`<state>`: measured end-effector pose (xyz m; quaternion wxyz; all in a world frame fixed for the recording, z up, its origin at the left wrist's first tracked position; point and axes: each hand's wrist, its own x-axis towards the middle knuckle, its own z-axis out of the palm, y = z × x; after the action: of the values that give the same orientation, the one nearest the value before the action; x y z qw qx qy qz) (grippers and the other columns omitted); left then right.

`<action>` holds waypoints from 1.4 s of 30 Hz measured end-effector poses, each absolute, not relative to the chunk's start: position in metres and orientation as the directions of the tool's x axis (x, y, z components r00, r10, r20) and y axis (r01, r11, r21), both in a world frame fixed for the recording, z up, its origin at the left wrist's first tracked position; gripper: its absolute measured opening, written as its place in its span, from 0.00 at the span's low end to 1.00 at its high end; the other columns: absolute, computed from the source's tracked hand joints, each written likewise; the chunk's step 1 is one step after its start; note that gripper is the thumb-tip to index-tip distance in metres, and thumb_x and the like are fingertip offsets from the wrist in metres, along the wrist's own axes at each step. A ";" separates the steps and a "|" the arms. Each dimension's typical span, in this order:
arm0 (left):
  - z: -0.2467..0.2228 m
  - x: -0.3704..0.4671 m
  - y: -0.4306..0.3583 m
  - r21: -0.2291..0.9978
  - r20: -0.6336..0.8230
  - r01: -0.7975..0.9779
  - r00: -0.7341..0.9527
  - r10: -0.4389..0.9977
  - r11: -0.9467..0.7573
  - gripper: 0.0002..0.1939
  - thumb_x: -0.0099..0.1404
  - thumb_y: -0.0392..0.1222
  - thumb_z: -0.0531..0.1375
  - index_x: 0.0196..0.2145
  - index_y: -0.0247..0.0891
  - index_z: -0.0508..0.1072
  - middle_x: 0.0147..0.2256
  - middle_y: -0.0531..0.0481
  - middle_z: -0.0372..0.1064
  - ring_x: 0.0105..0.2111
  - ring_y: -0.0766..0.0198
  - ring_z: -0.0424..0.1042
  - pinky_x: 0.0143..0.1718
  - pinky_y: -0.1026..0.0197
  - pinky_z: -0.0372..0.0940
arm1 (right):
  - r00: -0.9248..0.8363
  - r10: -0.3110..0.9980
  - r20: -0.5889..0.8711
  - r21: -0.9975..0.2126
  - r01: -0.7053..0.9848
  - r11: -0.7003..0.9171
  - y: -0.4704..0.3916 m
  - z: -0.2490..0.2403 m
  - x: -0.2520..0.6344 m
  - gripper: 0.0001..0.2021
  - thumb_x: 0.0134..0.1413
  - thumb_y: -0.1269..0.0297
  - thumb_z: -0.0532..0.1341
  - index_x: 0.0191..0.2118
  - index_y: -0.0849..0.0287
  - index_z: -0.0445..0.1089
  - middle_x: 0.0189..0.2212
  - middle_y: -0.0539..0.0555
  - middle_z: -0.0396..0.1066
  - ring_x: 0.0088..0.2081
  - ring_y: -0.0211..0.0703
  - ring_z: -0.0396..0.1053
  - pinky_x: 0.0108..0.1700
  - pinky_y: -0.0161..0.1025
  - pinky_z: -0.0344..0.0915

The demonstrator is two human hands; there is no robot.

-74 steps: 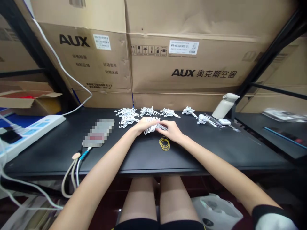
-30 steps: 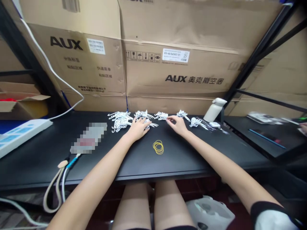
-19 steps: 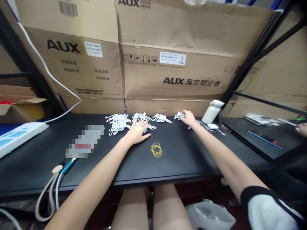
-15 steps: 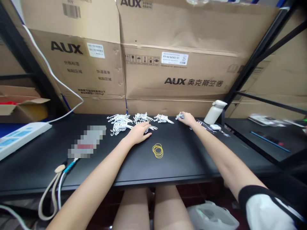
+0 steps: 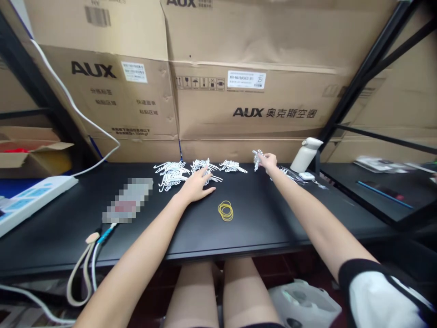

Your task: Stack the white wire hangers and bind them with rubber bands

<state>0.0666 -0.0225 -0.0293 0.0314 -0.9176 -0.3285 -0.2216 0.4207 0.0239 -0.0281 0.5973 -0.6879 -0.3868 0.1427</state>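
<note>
Your right hand (image 5: 269, 161) pinches the white hook bunch (image 5: 257, 159) near the table's (image 5: 259, 218) back. It stands tall, but your fingers hide some. Your left hand (image 5: 196, 186) is spread, partly covering the 2nd bunch (image 5: 214, 178). The big box (image 5: 205, 107) says "AUX"; its label (image 5: 246, 80) shows "25".

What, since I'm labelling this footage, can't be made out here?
All in the head view:
White hooks under the left hand: partly hidden by its fingers, so uncountable.
Hook bundle in the right hand: one end covered by the fingers.
Flat item with a strap: blurred by pixelation.
Power strip: cut off by the picture's left edge.
Finest print on the carton label: too small.
</note>
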 end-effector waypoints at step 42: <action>0.007 0.096 -0.071 0.993 0.049 0.036 0.750 0.660 -0.115 0.21 0.45 0.35 0.70 0.37 0.34 0.69 0.30 0.52 0.69 0.27 0.68 0.69 0.24 0.67 0.65 | -0.314 0.681 0.661 -0.478 0.524 0.705 -0.126 0.002 0.269 0.05 0.56 0.64 0.61 0.31 0.58 0.70 0.32 0.54 0.65 0.32 0.40 0.64 0.35 0.39 0.65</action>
<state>0.0959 -0.0711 0.0068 -0.6173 -0.7027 -0.2477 -0.2526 0.2688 -0.1256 0.0019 0.4506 -0.3740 -0.8059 0.0873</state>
